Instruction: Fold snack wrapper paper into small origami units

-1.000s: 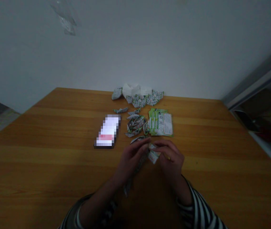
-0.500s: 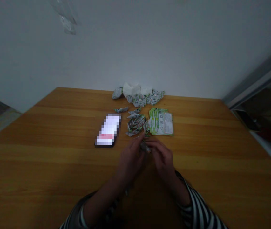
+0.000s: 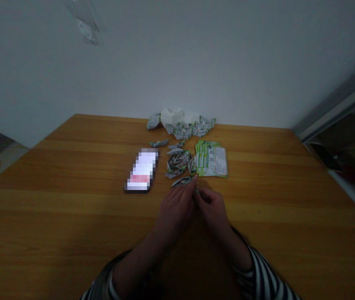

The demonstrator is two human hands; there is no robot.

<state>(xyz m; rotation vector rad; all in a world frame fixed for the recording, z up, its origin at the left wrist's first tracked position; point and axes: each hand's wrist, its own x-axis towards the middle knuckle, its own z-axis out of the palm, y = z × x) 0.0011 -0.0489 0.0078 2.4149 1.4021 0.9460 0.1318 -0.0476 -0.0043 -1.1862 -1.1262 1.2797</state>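
Close together over the near side of the wooden table, my left hand (image 3: 177,205) and my right hand (image 3: 213,208) are both closed on one small folded paper piece (image 3: 197,191). Most of that piece is hidden by my fingers. Just beyond my left fingertips lies a folded printed paper strip (image 3: 182,181). Past it sits a cluster of folded printed paper pieces (image 3: 178,161) in grey, white and green. To the right of the cluster is an overlapping stack of green-and-white printed cards (image 3: 214,161).
A phone (image 3: 142,170) with a lit, blurred screen lies left of the cluster. Against the wall stand more folded paper shapes (image 3: 183,131) and white crumpled tissue (image 3: 171,116). Clear plastic (image 3: 87,31) hangs on the wall at upper left. A dark framed opening (image 3: 346,137) borders the table's right.
My hands have drawn closer together and turned, covering the folded paper that showed between them. The strip beyond my left fingertips is now more exposed. Cards and phone have stayed put.
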